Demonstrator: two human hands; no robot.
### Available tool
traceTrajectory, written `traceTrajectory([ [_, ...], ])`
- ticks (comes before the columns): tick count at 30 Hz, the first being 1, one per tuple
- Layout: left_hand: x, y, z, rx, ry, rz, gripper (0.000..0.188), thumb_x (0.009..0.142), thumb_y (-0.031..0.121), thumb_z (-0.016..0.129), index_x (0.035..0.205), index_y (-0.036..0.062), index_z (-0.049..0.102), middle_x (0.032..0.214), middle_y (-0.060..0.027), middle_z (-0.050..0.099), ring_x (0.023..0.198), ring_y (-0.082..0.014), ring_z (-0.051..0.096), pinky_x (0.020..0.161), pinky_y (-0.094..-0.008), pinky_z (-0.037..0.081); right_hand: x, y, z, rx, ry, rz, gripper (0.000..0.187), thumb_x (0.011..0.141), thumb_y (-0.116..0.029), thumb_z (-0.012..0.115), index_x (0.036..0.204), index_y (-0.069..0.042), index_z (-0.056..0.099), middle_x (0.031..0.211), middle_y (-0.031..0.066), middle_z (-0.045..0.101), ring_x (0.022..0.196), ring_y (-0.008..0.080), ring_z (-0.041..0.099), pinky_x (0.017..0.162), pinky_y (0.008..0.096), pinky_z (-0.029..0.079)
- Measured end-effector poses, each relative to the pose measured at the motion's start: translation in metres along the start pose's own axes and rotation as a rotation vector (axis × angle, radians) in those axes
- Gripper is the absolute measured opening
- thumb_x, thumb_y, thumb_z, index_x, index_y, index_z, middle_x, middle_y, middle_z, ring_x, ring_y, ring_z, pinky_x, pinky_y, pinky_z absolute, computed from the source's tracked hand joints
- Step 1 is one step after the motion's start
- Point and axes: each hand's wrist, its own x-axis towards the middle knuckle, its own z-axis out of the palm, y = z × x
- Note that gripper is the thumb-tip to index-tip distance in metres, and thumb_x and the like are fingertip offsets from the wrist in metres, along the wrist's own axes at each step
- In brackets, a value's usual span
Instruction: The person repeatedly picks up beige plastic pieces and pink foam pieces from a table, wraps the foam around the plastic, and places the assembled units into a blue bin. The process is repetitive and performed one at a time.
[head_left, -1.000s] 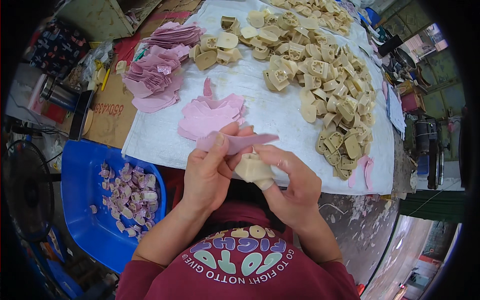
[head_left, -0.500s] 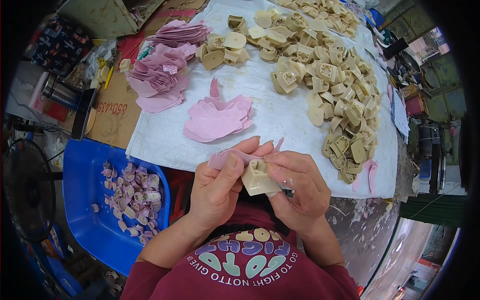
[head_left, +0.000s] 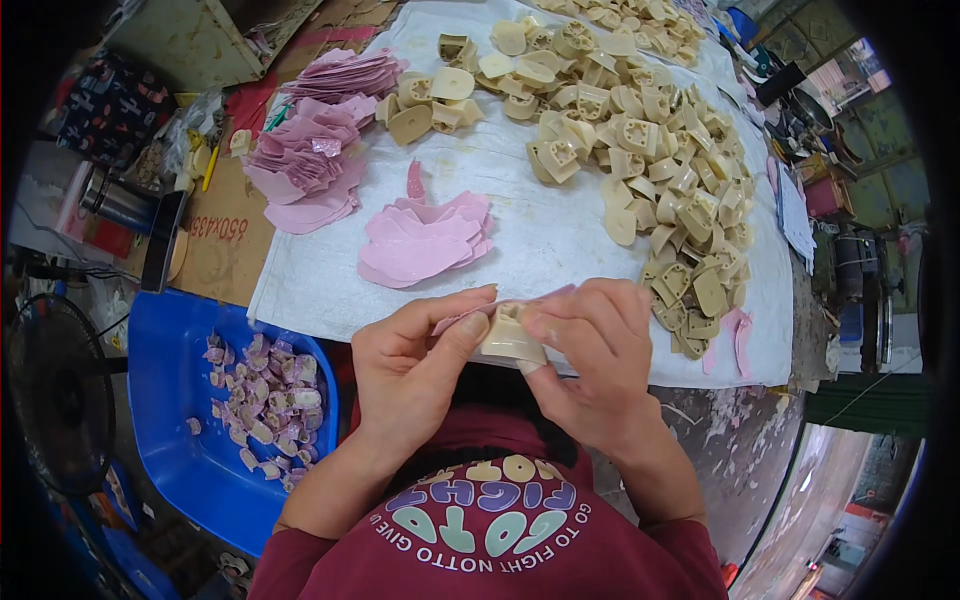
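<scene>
Between my two hands is a cream plastic shoe heel (head_left: pixel 513 341), its hollow, ribbed end facing up and away from me. A thin pink sheet piece (head_left: pixel 547 295) stretches along the far side of the heel. My left hand (head_left: pixel 410 365) pinches the piece's left end, with the thumb against the heel. My right hand (head_left: pixel 600 355) grips the heel from the right, and its fingers press near the piece's right part. A light covering wraps one right fingertip. Beyond my hands, a loose pile of pink pieces (head_left: pixel 425 240) lies on the white cloth (head_left: pixel 320 290).
Many bare cream heels (head_left: pixel 640 130) are heaped at the right and far side. Pink stacks (head_left: pixel 305 150) stand at the far left. Below left, a blue tub (head_left: pixel 180 470) contains pink-covered heels (head_left: pixel 275 400). A black fan (head_left: pixel 60 390) is at the left edge.
The pink piece has gone from bunched at the left to drawn out along the heel's far side. The heel has tilted, and my right fingers have risen.
</scene>
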Motion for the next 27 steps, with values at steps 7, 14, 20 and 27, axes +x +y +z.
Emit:
traceTrajectory([
  [7,0.004,-0.001,-0.009,-0.144,-0.094,-0.378,0.03,0.096,0.015,0.056,0.112,-0.009,0.064,0.115,-0.0181,0.066,0.103,-0.0215,0.065,0.092,-0.0337,0.052,0.002,-0.004,0.001,-0.134,-0.156,0.025,0.024,0.063,-0.01,0.067,0.085,-0.006,0.059,0.077,0.0054,0.051,0.081,0.0239,0.049,0.074,0.0391,0.035],
  [14,-0.001,-0.017,0.004,0.525,-0.133,-0.076,0.03,0.098,0.02,0.056,0.107,-0.0069,0.067,0.089,-0.0049,0.068,0.078,-0.0071,0.056,0.073,-0.024,0.046,-0.009,0.004,0.024,-0.132,-0.236,0.085,0.019,0.064,-0.006,0.065,0.082,-0.004,0.058,0.076,0.0082,0.05,0.078,0.0262,0.048,0.072,0.0402,0.036],
  [20,0.024,-0.004,-0.019,-0.043,-0.26,-0.409,0.034,0.09,0.004,0.063,0.123,-0.0041,0.059,0.098,-0.0125,0.07,0.088,-0.012,0.064,0.08,-0.0248,0.051,-0.012,0.017,0.011,0.04,-0.189,0.036,0.026,0.06,-0.004,0.069,0.085,-0.004,0.06,0.078,0.0082,0.052,0.08,0.0274,0.051,0.073,0.0395,0.038],
  [27,0.041,0.008,-0.021,0.295,-0.521,-0.376,0.05,0.085,-0.003,0.065,0.133,-0.0002,0.051,0.096,-0.0121,0.071,0.086,-0.0113,0.064,0.073,-0.0238,0.05,-0.016,0.011,0.015,0.118,-0.237,0.027,0.026,0.061,-0.003,0.07,0.086,-0.005,0.062,0.078,0.0074,0.052,0.079,0.0272,0.051,0.072,0.0393,0.038],
])
